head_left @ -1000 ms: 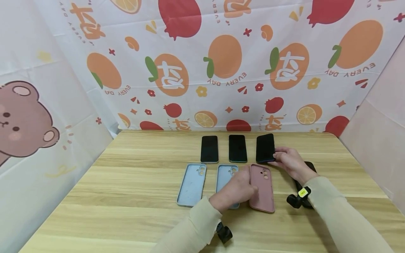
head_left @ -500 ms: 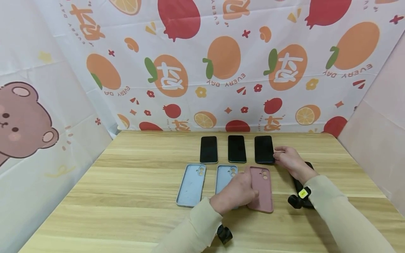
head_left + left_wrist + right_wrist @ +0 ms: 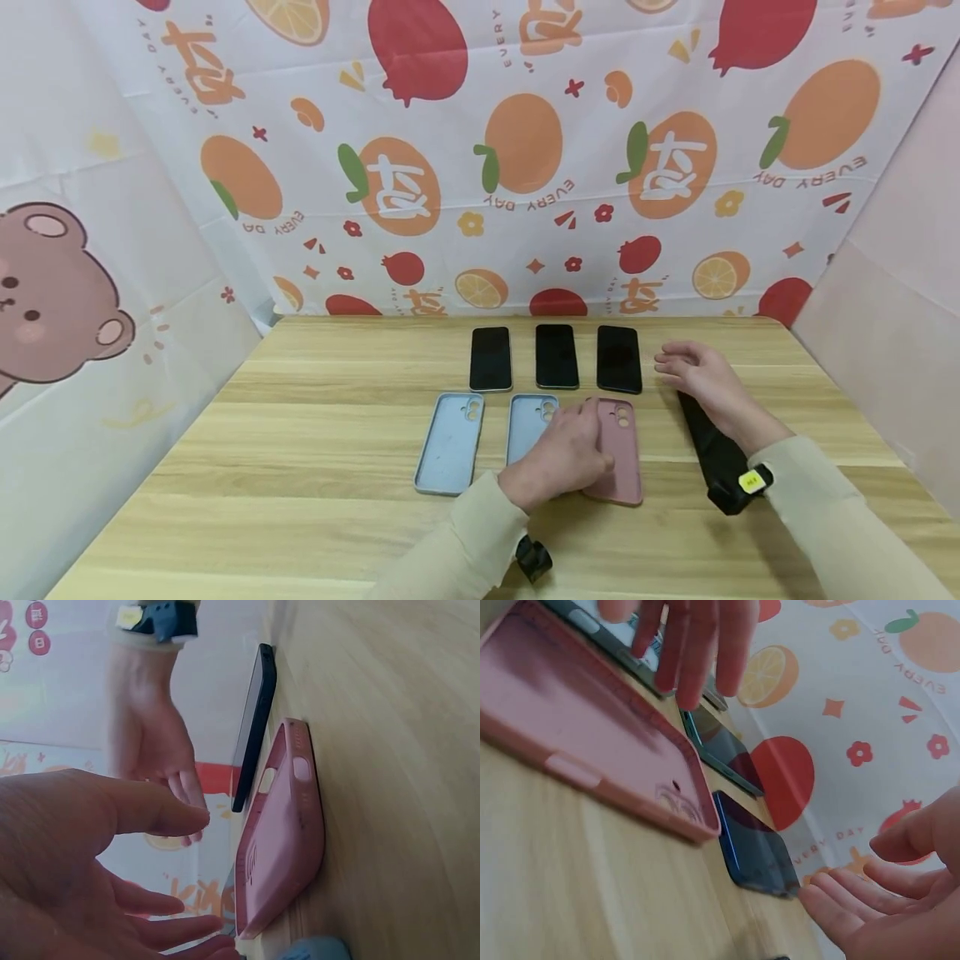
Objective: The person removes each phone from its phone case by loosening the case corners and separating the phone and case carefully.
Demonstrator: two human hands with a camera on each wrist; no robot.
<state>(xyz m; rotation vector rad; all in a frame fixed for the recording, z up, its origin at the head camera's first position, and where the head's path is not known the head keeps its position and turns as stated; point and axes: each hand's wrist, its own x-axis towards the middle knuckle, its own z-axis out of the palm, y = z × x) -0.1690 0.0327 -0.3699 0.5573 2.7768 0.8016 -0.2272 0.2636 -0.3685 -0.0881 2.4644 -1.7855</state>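
Note:
My left hand (image 3: pixel 566 446) hovers over the left edge of the pink phone case (image 3: pixel 621 467). In the left wrist view its thumb and fingers are spread apart, holding nothing, beside that case. The right hand (image 3: pixel 708 379) is in the air just right of the rightmost phone (image 3: pixel 619 360), fingers loosely bent and free of it. Two more phones, a middle one (image 3: pixel 557 357) and a left one (image 3: pixel 491 360), lie screen up in the same row. Nearer me lie two light blue phone cases, the left one (image 3: pixel 448 446) and one (image 3: pixel 525 425) partly covered by my left hand.
A flat black thing (image 3: pixel 703 437) lies under the right wrist, partly hidden. The wooden tabletop (image 3: pixel 300 467) reaches back to a fruit-print cloth (image 3: pixel 525 242). Cloth walls stand on both sides.
The rightmost phone went from tilted in my right fingers to flat on the table. My right hand has let go of it and moved right. The left hand stays near the pink case.

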